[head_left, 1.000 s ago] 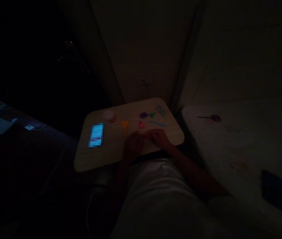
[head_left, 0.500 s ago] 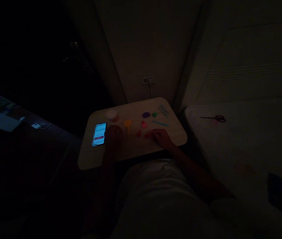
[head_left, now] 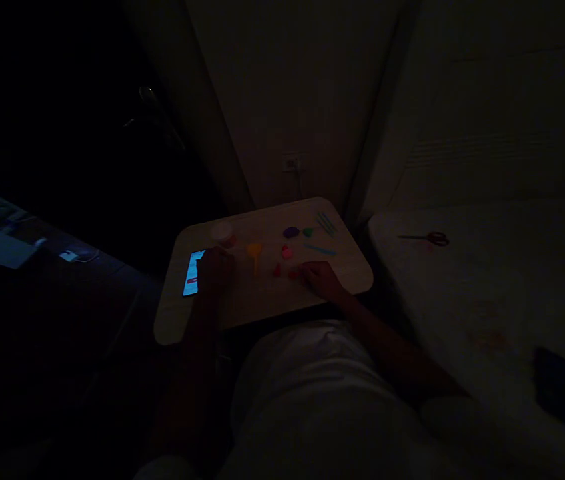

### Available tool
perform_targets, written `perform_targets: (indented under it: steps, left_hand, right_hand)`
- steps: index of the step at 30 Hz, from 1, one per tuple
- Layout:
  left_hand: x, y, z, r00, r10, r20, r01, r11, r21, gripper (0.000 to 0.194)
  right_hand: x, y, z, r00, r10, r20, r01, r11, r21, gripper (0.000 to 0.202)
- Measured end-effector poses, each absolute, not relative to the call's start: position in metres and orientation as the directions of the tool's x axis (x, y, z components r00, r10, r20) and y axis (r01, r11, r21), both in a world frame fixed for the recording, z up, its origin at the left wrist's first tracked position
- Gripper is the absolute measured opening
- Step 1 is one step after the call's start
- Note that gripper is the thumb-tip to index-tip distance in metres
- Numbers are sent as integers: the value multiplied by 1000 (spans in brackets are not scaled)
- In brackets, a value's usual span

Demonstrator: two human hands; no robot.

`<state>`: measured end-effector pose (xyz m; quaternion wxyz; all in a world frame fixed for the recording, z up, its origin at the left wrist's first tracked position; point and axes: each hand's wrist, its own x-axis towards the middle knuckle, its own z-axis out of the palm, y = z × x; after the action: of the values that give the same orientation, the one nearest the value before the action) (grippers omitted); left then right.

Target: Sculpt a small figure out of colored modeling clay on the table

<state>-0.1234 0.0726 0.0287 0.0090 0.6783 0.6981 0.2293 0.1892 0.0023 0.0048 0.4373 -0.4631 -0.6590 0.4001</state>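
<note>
The scene is very dark. My left hand (head_left: 215,268) is over the right part of a lit phone (head_left: 190,275) on the small table (head_left: 177,320); its fingers are too dark to make out. My right hand (head_left: 319,276) rests near the table's front edge, its fingers curled beside a small red piece (head_left: 293,274). Whether it grips anything is hidden. Left of that piece lies another red piece (head_left: 277,270), with a pink-red lump (head_left: 287,252) behind. An orange tool with a wide head (head_left: 254,253) lies between my hands.
Toward the back are a lidded tub (head_left: 222,233), a purple lump (head_left: 291,232), a green lump (head_left: 308,232), several thin blue-green sticks (head_left: 326,224) and a blue strip (head_left: 320,249). Scissors (head_left: 436,239) lie on a pale surface (head_left: 442,300) at right. A wall socket (head_left: 291,163) is behind the table.
My left hand has moved left and now covers part of the phone screen. My right hand stays almost in place. The view has shifted slightly.
</note>
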Motion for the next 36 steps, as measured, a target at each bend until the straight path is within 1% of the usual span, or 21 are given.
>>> perform_targets:
  steps: [4,8,11,16,19,22,27,36]
  left_hand:
    - [-120,70,29,-110,947,301,946,7,324,25]
    - [-116,74,33,-84,950,301,925,-38,378,32]
    - [-114,79,36,-81,956,282,923,-34,383,35]
    - [-107,72,41,-139,955,264,946,49,322,32]
    - [-102,64,41,-194,946,260,938,101,332,28]
    - [-98,63,39,-191,950,247,937,101,335,27]
    - [-99,71,41,-156,958,241,938,68,339,34]
    - [-91,55,44,-207,957,204,949,145,281,30]
  right_hand:
    - [188,2,6,-190,960,205,264,251,-931,47]
    - [188,1,7,-188,961,201,241,243,-940,46]
    - [188,1,7,-187,957,223,258,267,-929,47]
    - [188,2,7,-195,951,240,268,287,-920,47]
    - [188,1,8,-191,956,222,277,269,-922,46]
    - [188,1,8,-183,963,197,272,242,-931,46]
    - [189,1,9,-195,959,207,293,258,-921,47]
    - [188,1,8,-179,963,204,284,249,-926,48]
